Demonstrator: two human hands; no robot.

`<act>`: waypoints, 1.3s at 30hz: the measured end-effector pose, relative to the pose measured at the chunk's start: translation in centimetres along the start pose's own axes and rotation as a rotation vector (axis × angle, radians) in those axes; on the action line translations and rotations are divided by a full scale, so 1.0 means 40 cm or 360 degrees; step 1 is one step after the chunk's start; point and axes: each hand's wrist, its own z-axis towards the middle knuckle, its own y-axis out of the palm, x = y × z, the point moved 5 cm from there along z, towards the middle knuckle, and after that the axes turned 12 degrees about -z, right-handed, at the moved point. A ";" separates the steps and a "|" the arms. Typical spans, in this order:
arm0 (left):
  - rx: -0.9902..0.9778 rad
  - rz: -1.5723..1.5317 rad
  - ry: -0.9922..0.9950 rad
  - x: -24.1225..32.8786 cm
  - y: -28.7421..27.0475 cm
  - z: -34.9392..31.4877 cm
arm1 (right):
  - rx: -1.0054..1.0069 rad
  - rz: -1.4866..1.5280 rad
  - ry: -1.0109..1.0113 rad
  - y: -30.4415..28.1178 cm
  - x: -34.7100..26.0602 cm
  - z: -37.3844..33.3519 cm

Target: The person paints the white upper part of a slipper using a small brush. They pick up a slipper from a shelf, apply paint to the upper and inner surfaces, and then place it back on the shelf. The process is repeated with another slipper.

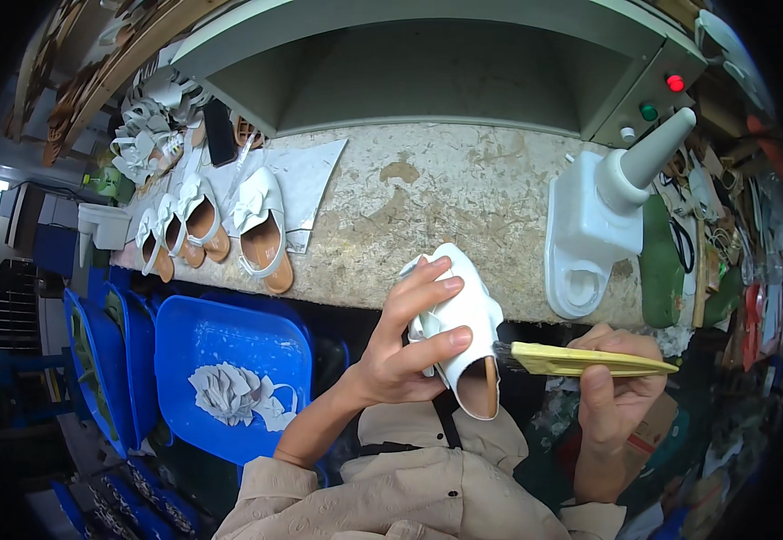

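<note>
My left hand (400, 346) grips a white shoe (463, 310) with its toe pointing away from me and its brown insole showing at the near end. Fingers and thumb press on its left side and upper. A flat, yellow-handled brush (580, 361) is held between the thumb and fingers of my right hand (621, 387). Its dark bristles point left and meet the shoe's right edge, near the opening. Both hands are above my lap, at the bench's front edge.
Several white bow-trimmed sandals (264, 225) stand on the worn bench (409, 207), left. A white plastic container with a grey cone (594, 225) is at right. A grey machine housing (427, 81) spans the back. Blue bins (229, 328) with white pieces sit below left.
</note>
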 end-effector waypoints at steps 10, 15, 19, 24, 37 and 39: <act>0.0037 0.0045 -0.0066 0.007 -0.013 0.003 | 0.0030 -0.0273 -0.0259 0.010 -0.012 -0.028; 0.0022 -0.0001 -0.0148 0.008 -0.014 0.003 | 0.0003 -0.0258 -0.0293 0.002 -0.003 -0.028; 0.0057 -0.0038 -0.0177 0.011 -0.017 0.010 | -0.0086 -0.0210 -0.0350 -0.012 -0.003 -0.021; 0.0011 0.0000 -0.0101 0.012 -0.015 0.013 | 0.0004 0.0123 -0.0017 -0.027 -0.002 0.004; -0.0076 0.0081 -0.0028 0.013 -0.026 0.014 | -0.0092 0.0059 0.0440 -0.042 0.009 0.045; -0.0102 0.0096 -0.0012 0.013 -0.025 0.015 | -0.0145 0.0044 0.0452 -0.043 0.010 0.041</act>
